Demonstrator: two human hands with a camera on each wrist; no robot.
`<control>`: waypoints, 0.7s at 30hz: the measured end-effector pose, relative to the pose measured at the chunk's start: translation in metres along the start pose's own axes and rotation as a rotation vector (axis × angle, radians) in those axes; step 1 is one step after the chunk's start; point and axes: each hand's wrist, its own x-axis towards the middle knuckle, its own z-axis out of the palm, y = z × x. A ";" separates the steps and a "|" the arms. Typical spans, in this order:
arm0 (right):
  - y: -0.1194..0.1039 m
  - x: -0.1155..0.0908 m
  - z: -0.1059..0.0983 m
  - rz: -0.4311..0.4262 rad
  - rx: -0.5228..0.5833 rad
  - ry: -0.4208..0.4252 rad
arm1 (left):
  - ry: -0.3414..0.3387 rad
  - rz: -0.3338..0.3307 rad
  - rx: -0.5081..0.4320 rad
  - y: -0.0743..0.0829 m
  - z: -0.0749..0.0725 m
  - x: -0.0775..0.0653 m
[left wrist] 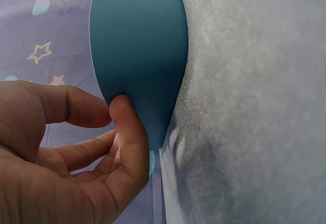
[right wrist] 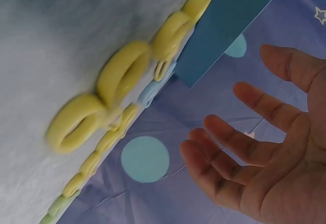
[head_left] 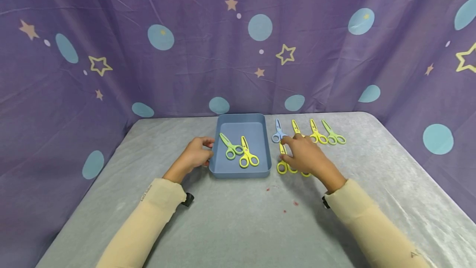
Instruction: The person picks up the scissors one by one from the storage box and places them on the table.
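Note:
My left hand (head_left: 196, 152) is at the left side of a blue-grey tray (head_left: 241, 175), its fingertips at the outer wall (left wrist: 137, 46), loosely bent in the left wrist view. Inside the tray lie green scissors (head_left: 231, 147) and yellow scissors (head_left: 247, 154). To the right of the tray, my right hand (head_left: 306, 155) hovers over yellow scissors (head_left: 282, 164), partly hiding them. In the right wrist view its fingers (right wrist: 244, 147) are spread, holding nothing, apart from the yellow handles (right wrist: 122, 76).
Behind my right hand is a row of scissors: blue ones (head_left: 278, 129), yellow ones (head_left: 315, 129) and green ones (head_left: 332, 133) at the right end. Grey cloth (head_left: 241, 226) covers the table. A purple curtain (head_left: 201, 73) hangs behind it and on both sides.

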 end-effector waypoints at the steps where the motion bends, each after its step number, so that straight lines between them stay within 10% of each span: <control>1: -0.003 0.001 0.001 -0.005 0.000 0.003 | 0.000 -0.002 0.000 0.000 0.000 0.000; 21: -0.057 0.022 0.018 -0.083 0.014 0.022 | -0.003 -0.007 -0.008 -0.001 0.000 0.000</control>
